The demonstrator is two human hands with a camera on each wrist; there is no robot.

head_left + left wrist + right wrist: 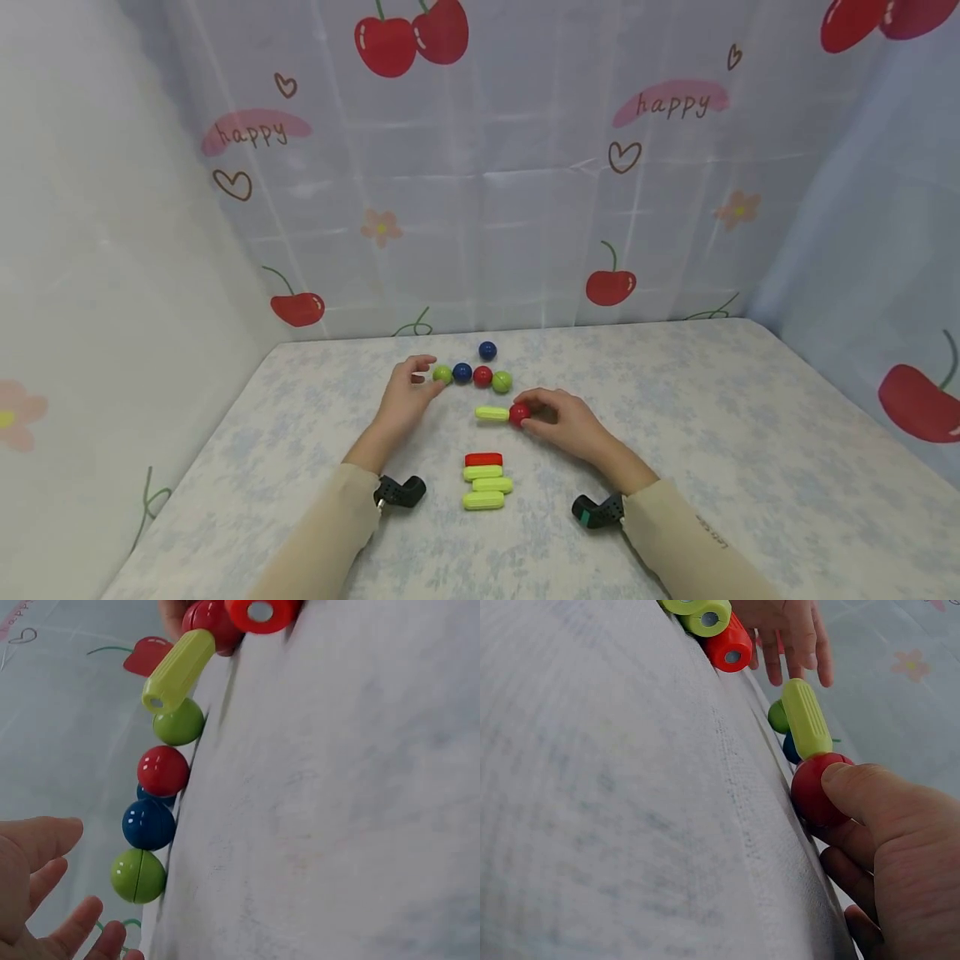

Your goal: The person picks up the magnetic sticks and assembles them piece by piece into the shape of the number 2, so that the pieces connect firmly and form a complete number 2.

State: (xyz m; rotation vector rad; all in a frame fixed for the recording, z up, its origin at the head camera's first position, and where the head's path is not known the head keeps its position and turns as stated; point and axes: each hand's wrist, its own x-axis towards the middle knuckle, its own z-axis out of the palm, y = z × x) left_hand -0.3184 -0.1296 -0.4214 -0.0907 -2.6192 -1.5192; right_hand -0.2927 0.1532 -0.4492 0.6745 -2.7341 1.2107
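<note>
Between thumb and fingers, my right hand [566,423] pinches a red ball [810,795]. A yellow-green ridged magnetic rod [491,413] is joined to that ball and points left. My left hand [401,407] is held with parted fingers beside a green ball [139,876], and the left wrist view shows a gap between them. That ball is the left end of a row, followed by a blue ball [462,372], a red ball [482,377] and another green ball [502,382]. Behind the row sits one more blue ball [487,350].
Nearer to me, a red rod [483,459] and several yellow-green rods [483,500] lie stacked side by side between my forearms. A pale patterned cloth [720,433] covers the table. A printed curtain [495,200] hangs at the back and sides.
</note>
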